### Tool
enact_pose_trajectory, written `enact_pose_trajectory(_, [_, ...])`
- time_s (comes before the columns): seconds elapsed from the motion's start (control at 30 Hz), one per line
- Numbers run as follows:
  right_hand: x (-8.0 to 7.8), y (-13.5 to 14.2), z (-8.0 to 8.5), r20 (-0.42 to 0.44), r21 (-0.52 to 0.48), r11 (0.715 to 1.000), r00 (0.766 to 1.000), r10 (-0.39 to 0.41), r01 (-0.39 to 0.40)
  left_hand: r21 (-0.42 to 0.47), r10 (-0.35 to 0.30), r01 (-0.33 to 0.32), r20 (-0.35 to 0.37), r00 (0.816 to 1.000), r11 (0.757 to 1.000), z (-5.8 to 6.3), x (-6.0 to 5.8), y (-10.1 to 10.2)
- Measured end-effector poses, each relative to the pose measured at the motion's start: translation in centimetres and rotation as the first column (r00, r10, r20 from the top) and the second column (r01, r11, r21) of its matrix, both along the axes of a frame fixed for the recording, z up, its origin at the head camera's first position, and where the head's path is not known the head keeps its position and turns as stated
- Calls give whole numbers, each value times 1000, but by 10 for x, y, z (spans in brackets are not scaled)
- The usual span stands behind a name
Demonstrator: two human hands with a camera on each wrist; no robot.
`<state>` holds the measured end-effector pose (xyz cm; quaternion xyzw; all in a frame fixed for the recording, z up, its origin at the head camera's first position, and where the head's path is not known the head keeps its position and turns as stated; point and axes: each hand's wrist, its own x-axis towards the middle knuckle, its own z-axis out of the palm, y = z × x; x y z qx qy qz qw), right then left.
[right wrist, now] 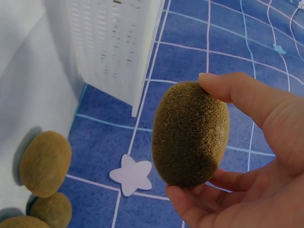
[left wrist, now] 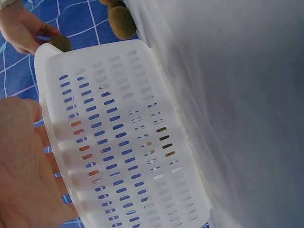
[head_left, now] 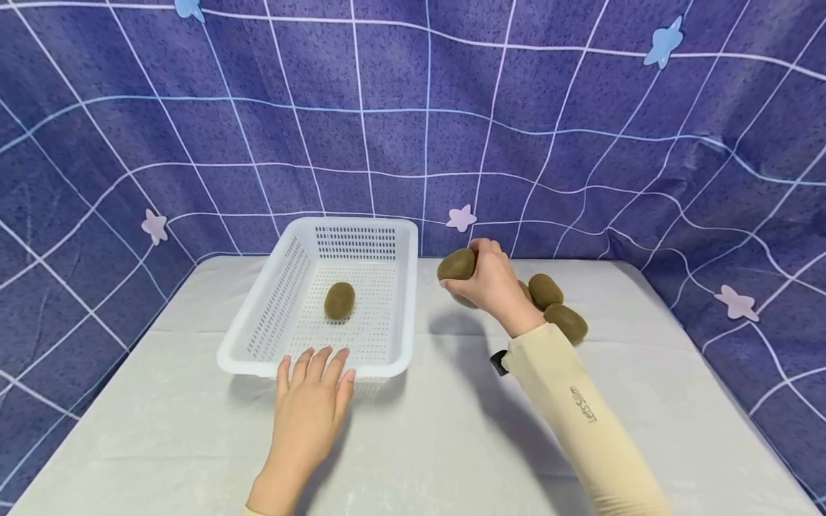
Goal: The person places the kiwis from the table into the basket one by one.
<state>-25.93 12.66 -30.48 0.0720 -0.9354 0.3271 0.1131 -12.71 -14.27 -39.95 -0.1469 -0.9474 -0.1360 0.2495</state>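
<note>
My right hand (head_left: 493,283) pinches a brown fuzzy kiwi (right wrist: 191,134) between thumb and fingers, held above the table to the right of a white plastic basket (head_left: 414,301). One kiwi (head_left: 339,301) lies on the basket's slotted floor. My left hand (head_left: 308,412) rests at the near rim with its fingers straight over the edge; the left wrist view shows those fingers behind the slotted wall (left wrist: 114,128). Beyond and under my right wrist lie several more kiwis, among them one at the back (head_left: 546,290) and one nearer (head_left: 566,324).
A pale cloth covers the table (head_left: 439,430). Behind it and at both sides hangs a purple-blue curtain (head_left: 387,136) with a grid of lines and stars. My right sleeve (head_left: 584,416) crosses the table's right half, with a small black piece (head_left: 499,362) at the cuff.
</note>
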Motion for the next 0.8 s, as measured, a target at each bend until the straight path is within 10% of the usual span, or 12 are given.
enact_pose_trajectory(0.8, [-12,-31,21,-64,-45,992,992,111,-114,5,11,-11,12,1000,1000,-1,2,-1])
